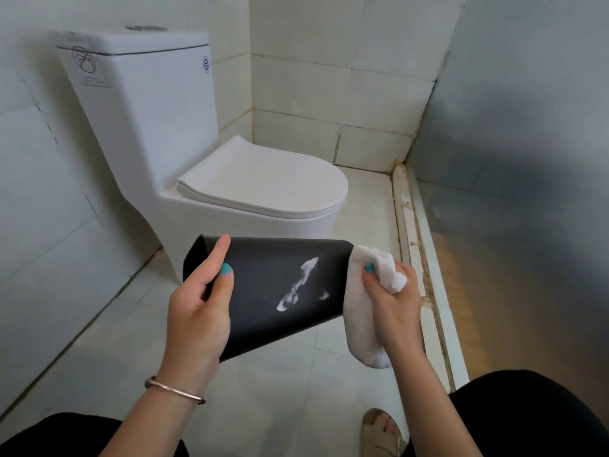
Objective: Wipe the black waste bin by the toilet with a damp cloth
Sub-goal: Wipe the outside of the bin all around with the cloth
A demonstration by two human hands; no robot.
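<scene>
The black waste bin [273,285] is held on its side in the air in front of the toilet, its open rim to the left and its base to the right. A white smear runs across its upper side. My left hand [201,301] grips the rim end, thumb on the outside. My right hand [389,291] clutches a white cloth [359,318] pressed against the bin's base; part of the cloth hangs down below the hand.
A white toilet [237,179] with its lid down stands behind the bin against the tiled wall. A raised threshold [425,258] runs along the right side of the pale tiled floor. My knees and a sandalled foot [382,430] are at the bottom.
</scene>
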